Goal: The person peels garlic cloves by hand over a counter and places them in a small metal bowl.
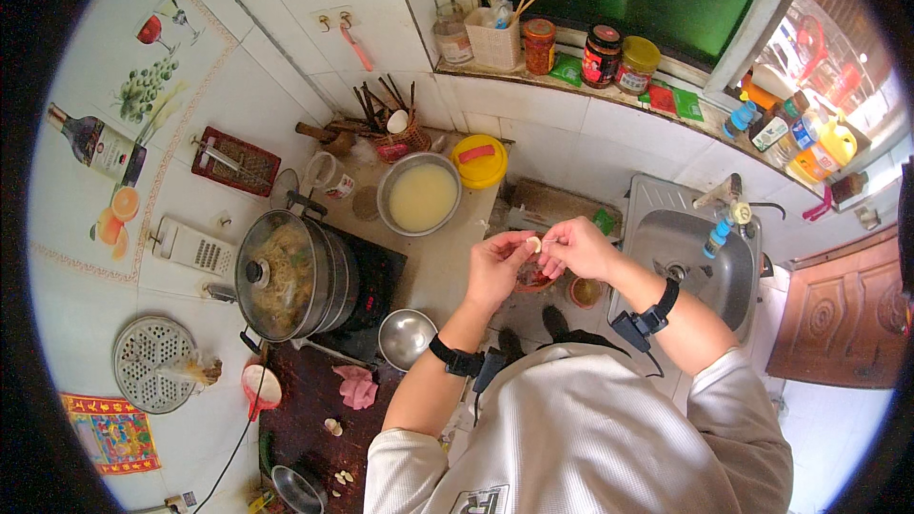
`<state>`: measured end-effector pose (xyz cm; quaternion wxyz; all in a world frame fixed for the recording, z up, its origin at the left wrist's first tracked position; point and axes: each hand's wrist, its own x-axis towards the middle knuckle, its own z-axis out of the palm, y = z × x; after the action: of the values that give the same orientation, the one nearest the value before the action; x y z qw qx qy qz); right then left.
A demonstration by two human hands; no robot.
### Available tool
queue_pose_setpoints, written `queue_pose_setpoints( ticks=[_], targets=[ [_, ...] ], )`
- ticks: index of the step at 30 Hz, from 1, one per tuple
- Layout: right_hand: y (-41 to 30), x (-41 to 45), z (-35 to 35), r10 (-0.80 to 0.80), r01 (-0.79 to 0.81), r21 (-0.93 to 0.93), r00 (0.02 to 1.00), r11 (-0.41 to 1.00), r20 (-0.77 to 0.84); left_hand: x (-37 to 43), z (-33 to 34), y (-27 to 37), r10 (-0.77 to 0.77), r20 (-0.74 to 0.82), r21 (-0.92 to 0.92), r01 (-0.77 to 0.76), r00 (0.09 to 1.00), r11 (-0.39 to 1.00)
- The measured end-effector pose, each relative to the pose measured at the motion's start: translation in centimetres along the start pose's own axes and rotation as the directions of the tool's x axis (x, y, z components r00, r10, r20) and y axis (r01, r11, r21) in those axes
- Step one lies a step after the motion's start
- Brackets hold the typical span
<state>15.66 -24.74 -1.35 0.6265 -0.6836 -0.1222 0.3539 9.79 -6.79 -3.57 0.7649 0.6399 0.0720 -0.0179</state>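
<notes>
A pale garlic clove [534, 244] is pinched between the thumb and fingertips of my left hand [496, 264], in front of my body. My right hand [582, 250] meets it from the other side, fingertips closed on a thin whitish bit of its skin. Beneath both hands, partly hidden by them, is a reddish container [535, 288] on the floor. A smaller round tub [585, 291] stands beside it. More garlic [333, 427] lies on the dark tabletop at the lower left, with several loose cloves [344, 477] closer to me.
To the left, a glass-lidded pot [275, 275] with noodle-like food sits on an induction cooker [385, 264]. Near it are a bowl of pale liquid [419, 193], a yellow lid [480, 160], a metal bowl [407, 340] and a pink cloth [355, 387]. A steel sink [643, 228] is at right.
</notes>
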Motion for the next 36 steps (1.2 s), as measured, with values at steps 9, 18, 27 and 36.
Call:
queue_pose_setpoints(
  ticks=[9, 18, 27, 36],
  targets=[
    [0.5, -0.2, 0.2, -0.133, 0.103, -0.188, 0.979, 0.977, -0.154, -0.2, -0.6, -0.3, -0.119, 0.112, -0.108, 0.131, 0.987, 0.985],
    [0.1, -0.3, 0.4, -0.153, 0.116, -0.268, 0.98, 0.956, -0.125, -0.5, 0.2, -0.2, -0.117, 0.111, -0.019, 0.12, 0.987, 0.993],
    [-1.1, -1.2, -0.2, -0.356, 0.281, -0.658, 0.934, 0.699, 0.021, -0.9, 0.3, -0.3, 0.06, 0.061, 0.326, -0.077, 0.996, 0.942],
    [-0.1, -1.2, 0.3, -0.473, 0.328, -0.673, 0.88, 0.663, -0.038, -1.5, 1.0, 1.3, 0.152, -0.003, 0.483, -0.132, 0.988, 0.866]
  ],
)
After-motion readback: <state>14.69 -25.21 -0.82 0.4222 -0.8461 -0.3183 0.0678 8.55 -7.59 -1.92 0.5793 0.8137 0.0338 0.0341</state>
